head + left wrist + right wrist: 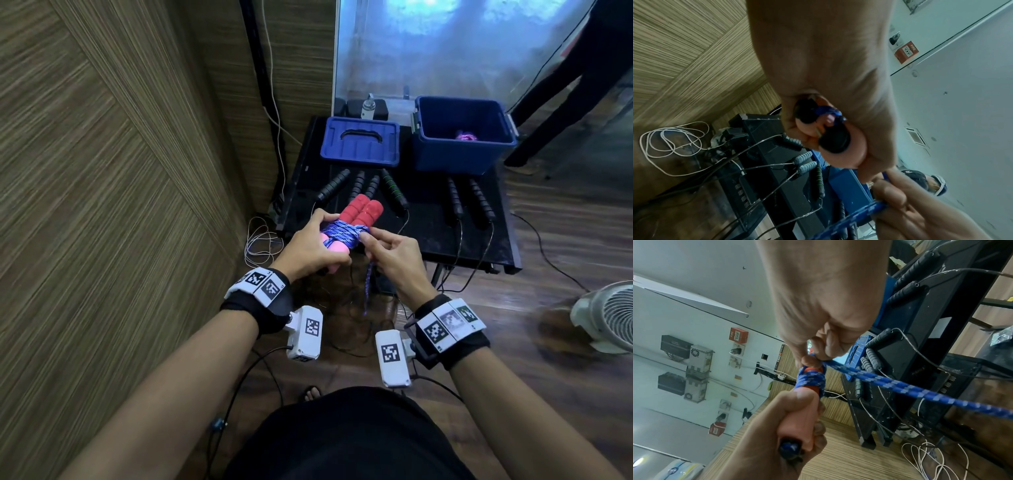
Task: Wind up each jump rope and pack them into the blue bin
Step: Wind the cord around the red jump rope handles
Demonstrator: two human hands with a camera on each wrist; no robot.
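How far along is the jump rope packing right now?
Done: one pink wound bundle lies in the open blue plastic bin. In hand: the left hand grips the red foam handles while the right hand pinches the blue braided rope, mostly wound. Left: three black-handled ropes on the black table.

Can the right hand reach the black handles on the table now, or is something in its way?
Probably not yet. The right hand pinches the blue rope, so it is busy. Nothing lies between it and the black handles on the table.
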